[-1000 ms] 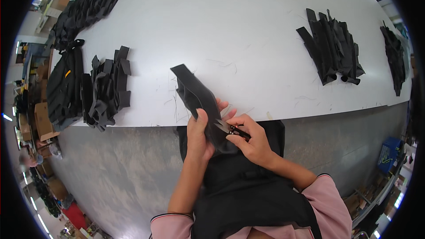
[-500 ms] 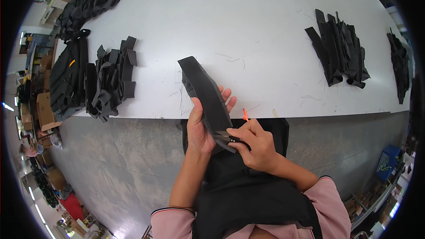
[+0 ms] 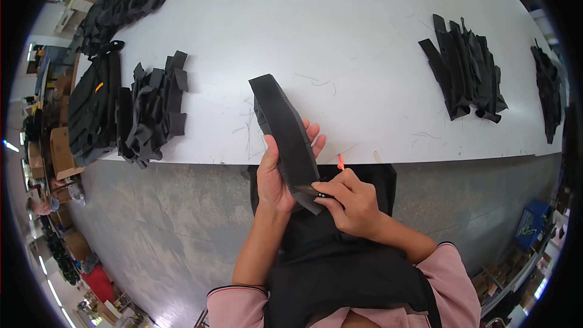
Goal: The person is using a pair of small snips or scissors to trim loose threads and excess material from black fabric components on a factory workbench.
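Note:
My left hand [image 3: 276,173] is closed round a long, folded strip of black fabric [image 3: 282,124], thumb on the near side and fingertips showing past its right edge. The strip slants up and to the left, over the table's front edge. At its lower end my right hand [image 3: 352,200] pinches small black-handled thread snips [image 3: 322,194]. Their blades lie against the fabric and are partly hidden, so whether they are closed cannot be seen. A small orange piece [image 3: 340,161] shows just above my right hand, by the table edge.
On the white table [image 3: 358,103] lie loose dark threads. Black fabric pieces form a pile at left [image 3: 152,106] and another pile at right [image 3: 467,70]. A black bag-like item [image 3: 97,103] sits at the left edge; more dark pieces [image 3: 124,6] lie beyond it.
The strip's upper end has shifted slightly right and up, its lower end slightly left and down. The snips' handles now show less beneath my right fingers. The orange piece has moved slightly right and down.

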The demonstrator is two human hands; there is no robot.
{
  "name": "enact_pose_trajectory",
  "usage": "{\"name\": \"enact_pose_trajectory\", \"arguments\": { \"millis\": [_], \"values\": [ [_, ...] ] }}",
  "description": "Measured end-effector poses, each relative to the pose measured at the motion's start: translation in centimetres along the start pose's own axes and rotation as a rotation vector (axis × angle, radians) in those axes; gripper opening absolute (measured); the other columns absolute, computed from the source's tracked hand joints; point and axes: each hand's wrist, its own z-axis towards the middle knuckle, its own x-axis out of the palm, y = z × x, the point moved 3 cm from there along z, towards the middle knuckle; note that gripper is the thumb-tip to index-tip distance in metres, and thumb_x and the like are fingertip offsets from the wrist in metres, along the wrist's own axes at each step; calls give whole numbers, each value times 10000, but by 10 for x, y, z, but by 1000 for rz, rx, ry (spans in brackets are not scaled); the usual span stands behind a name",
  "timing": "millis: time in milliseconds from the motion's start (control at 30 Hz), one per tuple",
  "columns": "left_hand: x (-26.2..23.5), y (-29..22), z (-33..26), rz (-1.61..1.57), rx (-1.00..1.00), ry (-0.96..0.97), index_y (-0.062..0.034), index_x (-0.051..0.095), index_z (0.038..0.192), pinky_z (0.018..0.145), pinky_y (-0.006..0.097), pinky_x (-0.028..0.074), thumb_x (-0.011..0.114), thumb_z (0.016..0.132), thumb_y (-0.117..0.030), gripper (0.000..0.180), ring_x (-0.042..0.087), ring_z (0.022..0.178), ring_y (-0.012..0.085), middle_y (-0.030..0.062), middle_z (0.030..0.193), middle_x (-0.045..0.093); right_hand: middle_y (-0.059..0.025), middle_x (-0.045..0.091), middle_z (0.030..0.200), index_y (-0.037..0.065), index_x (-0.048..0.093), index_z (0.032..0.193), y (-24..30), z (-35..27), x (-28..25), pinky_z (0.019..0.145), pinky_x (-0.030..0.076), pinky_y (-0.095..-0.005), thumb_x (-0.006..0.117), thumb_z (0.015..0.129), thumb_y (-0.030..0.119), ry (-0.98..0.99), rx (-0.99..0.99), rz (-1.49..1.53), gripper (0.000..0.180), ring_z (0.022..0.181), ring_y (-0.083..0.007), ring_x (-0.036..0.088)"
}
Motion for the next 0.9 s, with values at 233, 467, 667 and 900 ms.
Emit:
{"name": "enact_pose_trajectory", "arguments": {
  "millis": [233,467,667,900],
  "values": [
    [3,1,-4,97,-5,92,41,378,1317,1097,456,303,408,972,-327,505,399,1270,317,190,1323,443,-87,521,746,38,632,962,-6,10,-4,511,442,-309,711,686,10,-18,27,19,288,589,-227,551],
    [-3,-1,-9,74,-85,137,52,382,1315,1053,434,353,441,964,-295,498,421,1245,316,206,1335,430,-84,497,749,52,629,931,-12,26,-12,531,426,-332,714,680,27,-85,73,-4,266,608,-251,534],
    [-8,1,-11,47,-31,41,22,385,1328,1001,421,401,439,967,-265,464,455,1213,305,209,1371,403,-78,554,742,32,653,926,-11,34,-7,523,427,-303,715,670,-9,-68,-88,-84,266,604,-212,536],
    [-11,3,-11,31,-55,-14,10,336,1358,989,468,402,409,973,-262,478,485,1153,313,174,1372,404,-70,575,735,36,665,909,-15,20,-9,504,412,-294,738,647,-12,-185,-78,-74,276,596,-203,537]
  ]
}}
